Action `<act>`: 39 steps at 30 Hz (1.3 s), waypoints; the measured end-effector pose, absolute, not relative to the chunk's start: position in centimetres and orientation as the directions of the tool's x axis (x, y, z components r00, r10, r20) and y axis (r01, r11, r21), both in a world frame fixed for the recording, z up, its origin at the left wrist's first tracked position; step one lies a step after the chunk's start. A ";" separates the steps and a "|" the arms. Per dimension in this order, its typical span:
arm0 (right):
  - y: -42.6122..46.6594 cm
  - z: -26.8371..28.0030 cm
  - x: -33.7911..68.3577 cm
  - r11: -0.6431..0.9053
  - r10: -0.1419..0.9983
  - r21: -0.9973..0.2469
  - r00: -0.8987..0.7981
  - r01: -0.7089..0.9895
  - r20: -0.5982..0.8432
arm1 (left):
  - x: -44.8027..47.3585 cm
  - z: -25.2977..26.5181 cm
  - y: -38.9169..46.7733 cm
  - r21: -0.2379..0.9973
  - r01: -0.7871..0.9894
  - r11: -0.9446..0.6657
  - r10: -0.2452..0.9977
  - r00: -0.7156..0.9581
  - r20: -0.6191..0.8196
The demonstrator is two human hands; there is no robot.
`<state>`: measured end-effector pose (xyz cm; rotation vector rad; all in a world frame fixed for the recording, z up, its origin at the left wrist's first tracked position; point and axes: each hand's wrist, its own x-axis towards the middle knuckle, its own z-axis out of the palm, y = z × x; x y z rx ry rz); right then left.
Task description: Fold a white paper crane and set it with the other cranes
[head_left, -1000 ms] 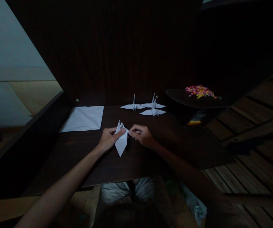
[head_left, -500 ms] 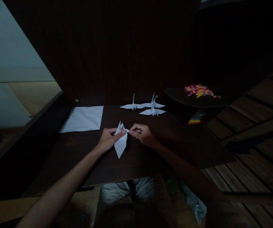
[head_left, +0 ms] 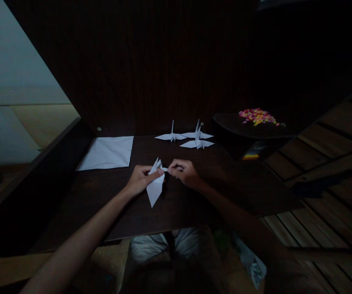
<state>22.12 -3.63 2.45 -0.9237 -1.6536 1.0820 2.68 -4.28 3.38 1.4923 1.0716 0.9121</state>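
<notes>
Bare forearms (head_left: 93, 232) and slim bare fingers (head_left: 176, 173), light greyish creased trousers (head_left: 148, 246).

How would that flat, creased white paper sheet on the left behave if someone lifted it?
The flat, creased white paper sheet would probably feel light, since it looks thin. It would likely bend along its visible creases. Pushed, it may slide rather than tip, lying almost flat.

Left forearm (head_left: 93, 228) bare, angled up and inward; left hand (head_left: 139, 178) pinching, thumb (head_left: 155, 175) straight, pointing toward right hand (head_left: 185, 173). Latter close by, fingers (head_left: 176, 163) curled, tips pinched. Right forearm (head_left: 227, 210) bare, in deeper shadow.
</notes>
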 end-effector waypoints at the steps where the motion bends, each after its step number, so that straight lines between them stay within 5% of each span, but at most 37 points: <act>1: -3.7 2.5 22.1 0.325 0.913 -0.941 -0.291 0.098 0.285 | 2.7 3.4 -4.3 0.988 0.145 -0.052 0.952 0.306 0.006; 16: -3.3 2.0 22.1 0.246 0.937 -0.969 -0.249 -0.031 0.246 | 2.4 2.9 -3.8 0.994 0.078 -0.071 0.982 0.182 0.056; 39: -3.6 2.3 22.0 0.439 0.890 -0.877 -0.230 0.197 0.394 | 2.9 2.7 -3.9 0.969 0.139 -0.203 0.955 0.249 0.165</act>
